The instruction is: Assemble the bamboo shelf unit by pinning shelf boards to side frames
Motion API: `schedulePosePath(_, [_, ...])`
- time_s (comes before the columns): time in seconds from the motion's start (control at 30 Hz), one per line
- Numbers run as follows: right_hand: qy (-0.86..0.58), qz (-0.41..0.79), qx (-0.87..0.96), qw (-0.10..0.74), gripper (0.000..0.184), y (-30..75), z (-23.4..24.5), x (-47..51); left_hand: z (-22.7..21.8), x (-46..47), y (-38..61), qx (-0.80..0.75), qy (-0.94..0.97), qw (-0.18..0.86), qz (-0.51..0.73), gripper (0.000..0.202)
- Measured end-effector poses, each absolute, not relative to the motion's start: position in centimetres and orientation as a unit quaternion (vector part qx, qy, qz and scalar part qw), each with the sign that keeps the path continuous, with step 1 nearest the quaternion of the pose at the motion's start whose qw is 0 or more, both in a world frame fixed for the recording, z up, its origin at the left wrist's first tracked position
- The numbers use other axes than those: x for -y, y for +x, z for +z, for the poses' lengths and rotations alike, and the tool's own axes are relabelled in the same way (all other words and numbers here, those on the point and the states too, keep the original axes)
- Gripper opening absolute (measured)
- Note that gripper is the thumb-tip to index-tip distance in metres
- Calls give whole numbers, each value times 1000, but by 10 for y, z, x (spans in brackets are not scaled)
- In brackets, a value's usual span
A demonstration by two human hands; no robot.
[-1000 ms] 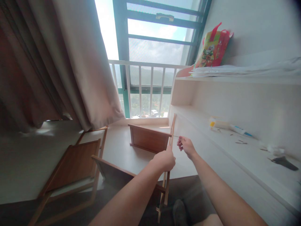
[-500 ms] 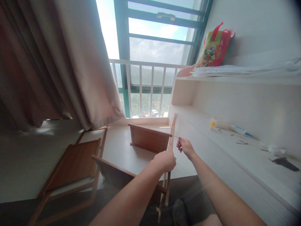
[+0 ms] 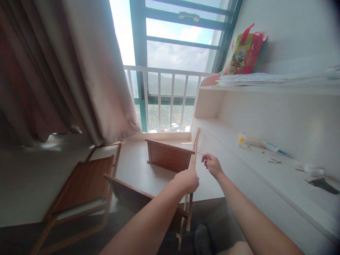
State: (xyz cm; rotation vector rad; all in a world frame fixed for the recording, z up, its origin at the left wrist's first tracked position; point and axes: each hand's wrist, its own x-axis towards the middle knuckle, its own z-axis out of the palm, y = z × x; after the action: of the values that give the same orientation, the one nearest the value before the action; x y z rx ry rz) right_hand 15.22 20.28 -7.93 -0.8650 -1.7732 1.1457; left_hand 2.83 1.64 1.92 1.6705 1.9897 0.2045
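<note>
My left hand [image 3: 187,180] is closed around the narrow wooden side frame [image 3: 196,145] of a brown piece of furniture. In my right hand [image 3: 212,164], pinched between the fingers, is a thin rod [image 3: 199,153] that looks like a hex key. Its far end meets the outer side of the frame, level with the end of the upper brown panel [image 3: 170,156]. A lower brown panel [image 3: 127,193] runs behind my left forearm to the same frame. The rod's tip and the exact joint are too small to make out.
Another brown panelled frame [image 3: 82,184] leans at the left below the curtain [image 3: 98,88]. On the right ledge lie small fittings [image 3: 275,162], a white-and-blue tube [image 3: 275,147] and a dark object [image 3: 325,185]. A red-green bag [image 3: 245,53] stands on the shelf above. A shoe [image 3: 202,239] shows below.
My right hand has shifted slightly right and up, with the rod still reaching the frame. My left hand keeps its hold, and the furniture has hardly moved.
</note>
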Motion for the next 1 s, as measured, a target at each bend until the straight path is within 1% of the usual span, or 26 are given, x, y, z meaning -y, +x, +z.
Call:
schedulePosePath(0.1, [-343, 460, 703, 419, 45, 150, -80, -201, 20, -16, 28, -736, 618, 265, 76, 53])
schedulePosePath(0.27, [-333, 502, 680, 418, 53, 142, -81, -199, 20, -16, 28, -740, 615, 261, 74, 52])
schedulePosePath(0.47, [-329, 537, 657, 414, 56, 140, -79, -202, 20, -15, 28, -738, 617, 261, 76, 51])
schedulePosePath(0.73, [-328, 547, 641, 427, 53, 143, -78, -194, 16, -18, 27, -736, 621, 258, 77, 51])
schedulePosePath(1.0, [-333, 525, 646, 444, 48, 138, -79, -183, 15, -18, 26, -731, 631, 247, 74, 46])
